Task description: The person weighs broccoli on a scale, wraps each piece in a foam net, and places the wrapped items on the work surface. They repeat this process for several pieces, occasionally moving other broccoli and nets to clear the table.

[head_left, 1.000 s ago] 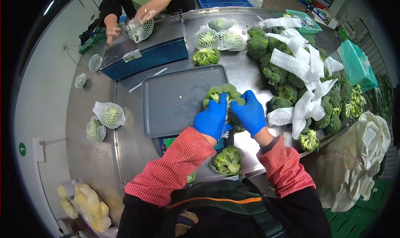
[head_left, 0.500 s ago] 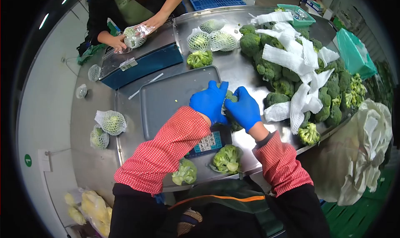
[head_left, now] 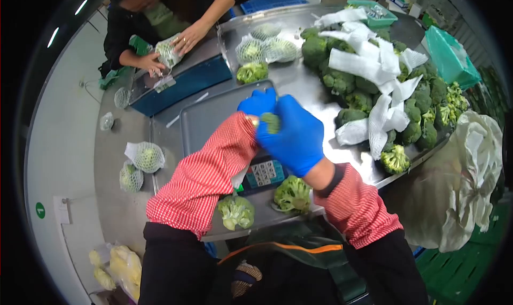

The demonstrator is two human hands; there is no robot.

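Both my hands wear blue gloves and are close together over the grey tray (head_left: 200,120) of a keypad scale (head_left: 263,173). My right hand (head_left: 295,137) is closed around a green broccoli head (head_left: 271,123), most of which its fingers cover. Just beyond, my left hand (head_left: 258,102) is curled against the far side of the same broccoli, its fingertips partly hidden. Below the keypad lie a cut broccoli (head_left: 293,194) and a paler broccoli piece (head_left: 236,212).
To the right, a broccoli heap (head_left: 342,83) carries white foam net sleeves (head_left: 363,69). Netted heads (head_left: 147,157) lie at left, more (head_left: 251,51) behind the tray. Across a blue-sided station (head_left: 184,86), a co-worker's hands (head_left: 187,40) handle a wrapped head. A pale sack (head_left: 454,182) stands at right.
My right hand has moved left and turned over the broccoli, while my left hand has shifted up and away. The co-worker leans further in over the wrapped head. The view has tilted slightly.
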